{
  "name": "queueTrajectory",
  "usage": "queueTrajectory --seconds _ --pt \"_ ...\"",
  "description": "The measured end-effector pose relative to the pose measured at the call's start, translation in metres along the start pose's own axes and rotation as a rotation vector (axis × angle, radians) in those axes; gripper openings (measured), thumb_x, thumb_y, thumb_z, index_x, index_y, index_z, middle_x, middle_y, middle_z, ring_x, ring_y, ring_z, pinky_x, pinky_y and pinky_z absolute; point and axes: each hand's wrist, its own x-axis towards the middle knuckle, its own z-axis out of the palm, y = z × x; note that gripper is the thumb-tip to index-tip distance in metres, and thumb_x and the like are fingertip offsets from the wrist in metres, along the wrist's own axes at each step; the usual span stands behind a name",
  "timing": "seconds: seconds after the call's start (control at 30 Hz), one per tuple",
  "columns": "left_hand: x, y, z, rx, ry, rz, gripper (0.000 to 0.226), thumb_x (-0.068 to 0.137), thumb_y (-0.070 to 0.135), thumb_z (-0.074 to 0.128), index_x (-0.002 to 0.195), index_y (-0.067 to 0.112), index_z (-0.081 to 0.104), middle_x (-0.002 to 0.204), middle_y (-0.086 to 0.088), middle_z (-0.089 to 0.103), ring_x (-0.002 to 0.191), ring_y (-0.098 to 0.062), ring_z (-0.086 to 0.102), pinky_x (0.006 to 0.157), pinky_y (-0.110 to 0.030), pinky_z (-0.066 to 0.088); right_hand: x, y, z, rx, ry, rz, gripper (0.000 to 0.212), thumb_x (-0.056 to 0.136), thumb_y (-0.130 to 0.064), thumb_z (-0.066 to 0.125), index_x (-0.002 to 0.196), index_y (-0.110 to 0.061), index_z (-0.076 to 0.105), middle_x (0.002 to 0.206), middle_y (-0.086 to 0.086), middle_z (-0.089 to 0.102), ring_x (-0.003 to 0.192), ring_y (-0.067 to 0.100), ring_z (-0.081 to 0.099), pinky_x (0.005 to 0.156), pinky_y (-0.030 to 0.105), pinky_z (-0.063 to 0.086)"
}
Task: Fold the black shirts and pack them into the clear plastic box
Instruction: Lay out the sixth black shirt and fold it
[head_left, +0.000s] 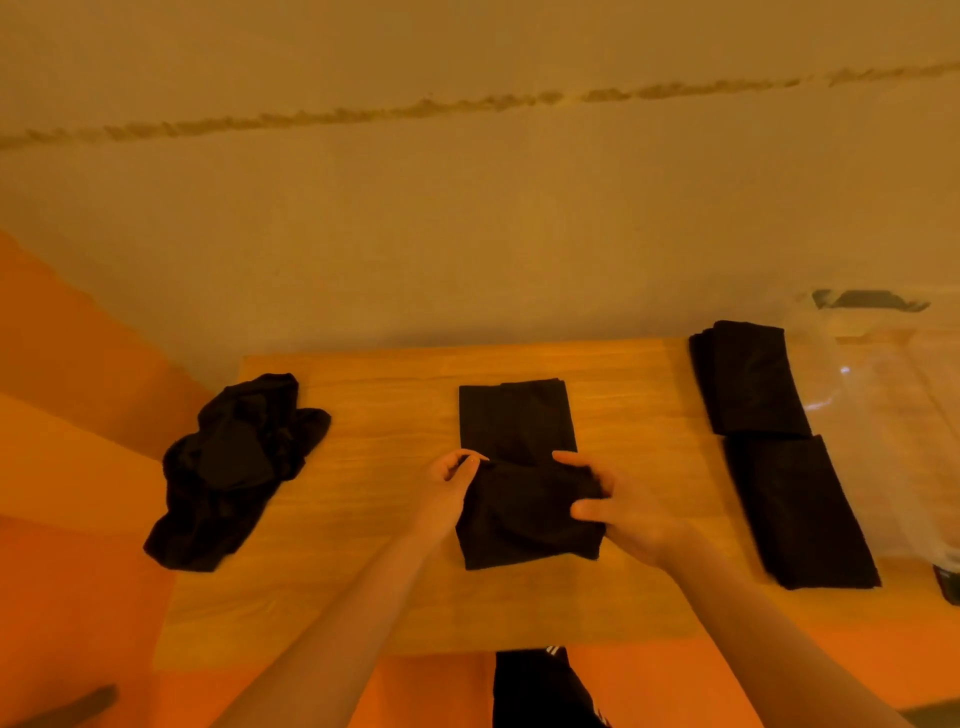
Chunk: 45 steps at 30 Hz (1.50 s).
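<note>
Folding mid-way, head view: both hands work one black shirt (519, 467) at counter (374, 597) centre. Left hand (449, 491) pinches the near-left edge of the raised flap, its fingers (470, 462) curled on the cloth; right hand (618, 506) grips the right side, thumb and fingers wrapped round the bunched fabric. The shirt is already a narrow strip, and its near half is being lifted toward 12 o'clock, so the last fold looks about half done

Done so far: two folded shirts lie at 3 o'clock, touching end to end, far one (745, 382) and near one (800, 512). Left to do: crumpled pile (234, 467) at 9 o'clock, untouched; can't tell if it's one shirt or more. Clear plastic box (883, 405) sits at the 3 o'clock edge just beyond the folded pair; its inside is washed out, so can't tell if anything is packed. Judged roughly halfway

Count: 1 shirt in hand, 2 folded, 1 pile, 1 box, 2 hands
</note>
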Motion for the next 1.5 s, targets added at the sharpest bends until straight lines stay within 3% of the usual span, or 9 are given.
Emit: queueTrajectory --seconds 0.17,0.3,0.43,0.53,0.6,0.73,0.93,1.13,1.5 --pt "0.037 0.008 -0.004 -0.073 -0.092 -0.086 0.013 0.092 0.014 0.054 0.098 0.024 0.061 0.104 0.005 0.060 0.098 -0.006 0.057 0.074 -0.016 0.048 0.048 -0.020 -0.014 -0.187 0.224 -0.044 0.016 0.087 -0.008 0.058 0.097 -0.019 0.064 0.103 0.005 0.065 0.103 0.022 0.061 0.080 0.028 0.050" --pt "0.068 0.011 -0.007 -0.002 -0.180 -0.126 0.033 0.086 0.010 0.061 0.113 0.029 0.056 0.101 0.005 0.065 0.095 -0.007 0.061 0.075 -0.019 0.049 0.084 -0.048 -0.027 -0.315 0.319 -0.130 0.021 0.092 -0.008 0.051 0.096 -0.023 0.064 0.106 0.003 0.063 0.100 0.016 0.061 0.079 0.023 0.050" --pt "0.095 0.014 -0.001 0.038 0.035 -0.153 0.021 0.092 0.021 0.055 0.112 0.020 0.058 0.100 0.006 0.061 0.094 -0.008 0.058 0.076 -0.020 0.048 0.119 -0.059 -0.038 -0.508 0.339 -0.123 0.023 0.088 -0.013 0.060 0.109 -0.023 0.060 0.114 -0.001 0.059 0.105 0.012 0.055 0.086 0.025 0.049" --pt "0.112 0.011 0.006 0.101 0.138 -0.176 0.023 0.094 0.024 0.051 0.114 0.017 0.058 0.105 0.004 0.060 0.102 -0.013 0.057 0.088 -0.029 0.048 0.130 -0.064 -0.042 -0.374 0.234 -0.055 0.037 0.085 0.000 0.061 0.116 -0.019 0.056 0.102 -0.004 0.060 0.085 0.001 0.059 0.066 0.014 0.053" --pt "0.116 0.011 0.011 0.106 0.160 -0.173 0.017 0.094 0.025 0.051 0.109 0.018 0.056 0.098 0.008 0.058 0.098 -0.012 0.056 0.081 -0.024 0.045 0.137 -0.063 -0.044 -0.384 0.231 -0.062 0.035 0.084 0.004 0.059 0.112 -0.018 0.058 0.104 -0.004 0.060 0.086 0.001 0.059 0.065 0.013 0.052" --pt "0.118 0.013 0.018 0.121 0.142 -0.093 0.015 0.087 0.021 0.062 0.099 0.021 0.053 0.086 0.015 0.055 0.080 0.002 0.054 0.064 -0.011 0.041 0.147 -0.056 -0.045 -0.508 0.281 -0.171 0.026 0.087 -0.001 0.058 0.097 -0.025 0.062 0.102 -0.008 0.060 0.104 0.012 0.057 0.087 0.024 0.048" --pt "0.130 0.013 0.017 0.094 0.343 -0.022 0.004 0.092 0.019 0.055 0.089 0.021 0.057 0.081 0.007 0.059 0.074 -0.006 0.056 0.064 -0.016 0.044 0.158 -0.055 -0.039 -0.580 0.411 -0.245 0.018 0.093 -0.012 0.052 0.103 -0.021 0.064 0.102 -0.008 0.062 0.099 0.008 0.055 0.082 0.015 0.045" --pt "0.145 0.008 0.017 0.433 0.299 0.077 0.022 0.094 0.021 0.050 0.114 0.012 0.056 0.099 0.005 0.055 0.092 -0.007 0.051 0.077 -0.020 0.041 0.167 -0.055 -0.037 -0.848 0.432 -0.287 0.025 0.092 -0.017 0.054 0.116 -0.012 0.061 0.116 0.001 0.061 0.103 0.007 0.051 0.073 0.003 0.037" --pt "0.155 0.010 0.016 0.734 0.342 0.133 0.022 0.098 0.025 0.041 0.109 0.011 0.054 0.071 0.005 0.052 0.056 -0.004 0.045 0.044 -0.018 0.028 0.176 -0.060 -0.038 -0.965 0.484 -0.278 0.028 0.094 -0.019 0.052 0.118 -0.008 0.059 0.119 0.005 0.059 0.108 0.018 0.055 0.082 0.016 0.038"
